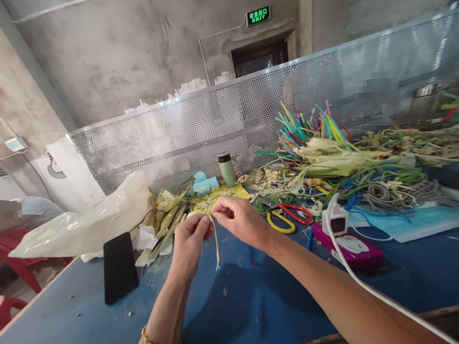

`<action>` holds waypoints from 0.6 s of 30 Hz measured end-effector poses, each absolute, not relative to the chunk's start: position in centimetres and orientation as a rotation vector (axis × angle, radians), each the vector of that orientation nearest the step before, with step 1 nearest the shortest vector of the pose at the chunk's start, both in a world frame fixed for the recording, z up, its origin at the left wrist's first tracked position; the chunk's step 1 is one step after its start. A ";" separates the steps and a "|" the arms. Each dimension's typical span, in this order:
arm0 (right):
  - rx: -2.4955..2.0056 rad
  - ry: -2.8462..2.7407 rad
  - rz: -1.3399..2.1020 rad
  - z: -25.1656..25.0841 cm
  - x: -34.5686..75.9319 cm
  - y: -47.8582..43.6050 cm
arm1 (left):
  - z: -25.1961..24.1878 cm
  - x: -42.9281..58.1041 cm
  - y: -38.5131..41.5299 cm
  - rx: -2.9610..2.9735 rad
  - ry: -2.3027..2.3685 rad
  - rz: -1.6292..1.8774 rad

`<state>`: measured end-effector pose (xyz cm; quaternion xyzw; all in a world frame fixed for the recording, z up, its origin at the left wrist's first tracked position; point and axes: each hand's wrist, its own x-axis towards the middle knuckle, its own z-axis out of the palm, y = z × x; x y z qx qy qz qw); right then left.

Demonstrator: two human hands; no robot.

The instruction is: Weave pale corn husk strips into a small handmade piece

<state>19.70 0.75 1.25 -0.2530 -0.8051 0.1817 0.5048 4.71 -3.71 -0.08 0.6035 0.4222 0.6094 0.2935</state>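
A pale, thin strand [217,247] hangs down between my hands above the blue table [240,309]. My left hand [192,238] pinches the pale strip with thumb and forefinger. Close beside it on the right, my right hand [239,219] has its fingertips pressed together on the same pale fibre, near its upper part. The strand's lower end dangles free and looks slightly frayed. Behind the hands are a yellow sheet [239,191] and a green bottle [226,171] with a dark lid.
A black phone [119,268] lies at left by a plastic bag [98,222] and dried husks [169,216]. Scissors [292,217], a purple box [350,247], a white cable [365,286], a blue mask [424,221] and coloured pipe cleaners [309,128] are at right.
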 end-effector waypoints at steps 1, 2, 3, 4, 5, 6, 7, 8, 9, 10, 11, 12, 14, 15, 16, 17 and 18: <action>-0.589 -1.956 0.395 1.2 19.7 0.7 | -0.1 4.7 -3.7 1.596 1.120 1.607; -0.573 -1.968 0.353 1.1 19.7 0.7 | -0.1 4.7 -3.6 1.594 1.123 1.597; -0.561 -1.986 0.315 1.1 19.7 0.6 | -0.2 4.7 -3.6 1.601 1.134 1.592; -0.550 -2.008 0.284 1.0 19.7 0.6 | -0.2 4.7 -3.5 1.608 1.138 1.593; -0.538 -2.030 0.263 1.0 19.7 0.6 | -0.3 4.6 -3.4 1.615 1.141 1.596; -0.527 -2.051 0.253 1.1 19.8 0.6 | -0.4 4.5 -3.3 1.622 1.148 1.594; -0.518 -2.066 0.250 1.1 19.8 0.7 | -0.4 4.5 -3.2 1.635 1.163 1.593; -0.513 -2.074 0.252 1.1 19.9 0.8 | -0.4 4.4 -3.1 1.655 1.181 1.587; -0.513 -2.076 0.254 1.1 20.0 0.9 | -0.3 4.4 -3.1 1.681 1.197 1.583; -0.519 -2.072 0.250 1.1 20.1 1.0 | -0.3 4.3 -3.1 1.711 1.207 1.577; -0.528 -2.071 0.239 1.2 20.1 1.2 | -0.2 4.3 -3.1 1.740 1.211 1.569; -0.535 -2.073 0.225 1.2 20.1 1.3 | -0.1 4.3 -3.2 1.763 1.214 1.558; -0.537 -2.094 0.206 1.3 20.2 1.4 | -0.1 4.2 -3.2 1.782 1.239 1.528; -0.536 -2.106 0.203 1.3 20.2 1.5 | -0.2 4.1 -3.2 1.782 1.261 1.511; -0.535 -2.119 0.205 1.4 20.2 1.5 | -0.2 4.1 -3.2 1.775 1.282 1.493; -0.535 -2.132 0.211 1.4 20.2 1.4 | -0.3 4.1 -3.2 1.763 1.300 1.476; -0.536 -2.140 0.218 1.5 20.1 1.4 | -0.3 4.0 -3.2 1.752 1.312 1.459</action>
